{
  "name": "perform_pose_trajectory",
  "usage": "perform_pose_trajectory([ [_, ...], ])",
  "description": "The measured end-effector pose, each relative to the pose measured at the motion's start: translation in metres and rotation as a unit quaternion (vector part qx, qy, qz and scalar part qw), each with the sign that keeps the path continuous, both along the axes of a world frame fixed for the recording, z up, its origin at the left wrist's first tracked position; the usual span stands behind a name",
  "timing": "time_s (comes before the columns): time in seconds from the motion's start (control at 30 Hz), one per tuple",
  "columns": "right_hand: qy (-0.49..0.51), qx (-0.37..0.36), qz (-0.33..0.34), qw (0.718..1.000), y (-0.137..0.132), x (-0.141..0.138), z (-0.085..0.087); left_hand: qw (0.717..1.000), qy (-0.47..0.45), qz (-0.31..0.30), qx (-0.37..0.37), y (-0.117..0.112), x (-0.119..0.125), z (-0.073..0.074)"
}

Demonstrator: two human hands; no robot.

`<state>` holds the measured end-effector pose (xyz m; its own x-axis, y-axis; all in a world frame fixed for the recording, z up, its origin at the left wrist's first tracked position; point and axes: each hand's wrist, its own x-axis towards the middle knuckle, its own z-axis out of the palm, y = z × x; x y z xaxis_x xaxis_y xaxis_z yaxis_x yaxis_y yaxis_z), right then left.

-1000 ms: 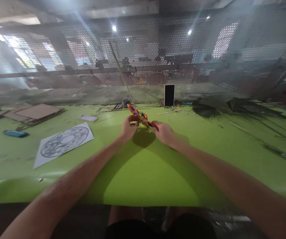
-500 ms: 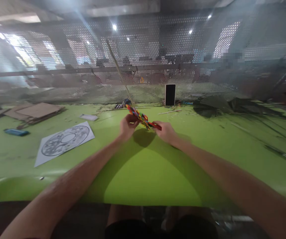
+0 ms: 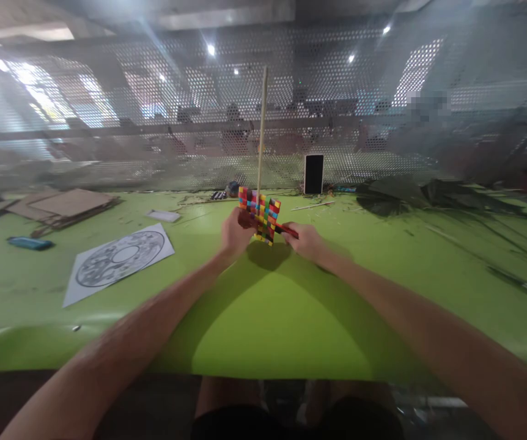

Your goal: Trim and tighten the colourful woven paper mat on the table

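A small multicoloured woven mat [image 3: 260, 214] stands nearly upright above the green table [image 3: 268, 311], with a thin wooden stick [image 3: 261, 128] rising straight up from it. My left hand [image 3: 235, 232] is closed on the mat's left edge. My right hand [image 3: 306, 241] is closed round a red pen-like tool [image 3: 287, 230] whose tip touches the mat's lower right side.
A printed sheet with a round pattern [image 3: 117, 261] lies at the left, with a blue object [image 3: 29, 243] and cardboard pieces [image 3: 64, 206] beyond it. A dark phone [image 3: 313, 174] leans against the perforated metal screen [image 3: 383, 122] at the back. Dark leaves [image 3: 428, 195] lie at the right.
The mat has turned from tilted and edge-on to upright and facing me, and the stick has swung from leaning left to vertical. Both hands kept their places.
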<state>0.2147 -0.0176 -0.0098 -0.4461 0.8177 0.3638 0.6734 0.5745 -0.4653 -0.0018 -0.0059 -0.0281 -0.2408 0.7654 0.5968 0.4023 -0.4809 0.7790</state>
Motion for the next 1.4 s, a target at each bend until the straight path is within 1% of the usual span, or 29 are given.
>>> perform_pose_trajectory([
  [0.1, -0.019, 0.016, -0.002, 1.0, -0.003, -0.003, -0.002, 1.0, 0.014, 0.013, -0.006, -0.001, 0.0, 0.002],
  [0.27, -0.066, 0.03, -0.011, 0.997, -0.008, -0.007, -0.001, 1.0, 0.014, 0.006, -0.008, -0.002, -0.001, 0.003],
  [0.43, -0.092, 0.023, -0.017, 0.995, -0.009, -0.006, -0.001, 1.0, 0.019, 0.006, -0.008, -0.002, -0.001, 0.004],
  [0.6, -0.079, 0.024, -0.018, 0.996, -0.01, -0.006, -0.003, 1.0, 0.022, -0.007, -0.011, 0.0, -0.001, 0.003],
  [0.7, -0.048, 0.029, -0.024, 0.998, -0.01, -0.008, -0.004, 0.999, 0.022, -0.026, -0.01, -0.001, 0.0, 0.003],
  [0.87, 0.034, 0.058, -0.075, 0.995, -0.007, -0.008, -0.002, 0.996, 0.063, -0.058, -0.019, -0.002, 0.001, 0.0],
  [0.9, 0.032, 0.064, -0.086, 0.994, -0.007, -0.008, 0.0, 0.995, 0.077, -0.063, -0.021, -0.002, 0.001, -0.001],
  [0.97, -0.005, 0.06, -0.089, 0.994, -0.008, -0.006, 0.004, 0.992, 0.102, -0.07, -0.023, -0.001, 0.001, -0.002],
  [1.03, -0.06, 0.037, -0.081, 0.994, -0.011, -0.004, 0.008, 0.99, 0.123, -0.067, -0.026, 0.0, 0.0, -0.004],
  [1.1, -0.093, 0.008, -0.073, 0.993, -0.015, -0.003, 0.013, 0.988, 0.14, -0.061, -0.035, 0.001, -0.001, -0.006],
  [1.23, -0.088, -0.002, -0.08, 0.993, -0.017, -0.003, 0.016, 0.98, 0.184, -0.05, -0.057, 0.005, -0.006, -0.012],
  [1.4, -0.085, 0.014, -0.085, 0.993, -0.014, -0.004, 0.008, 0.974, 0.214, -0.018, -0.072, 0.012, -0.013, -0.02],
])
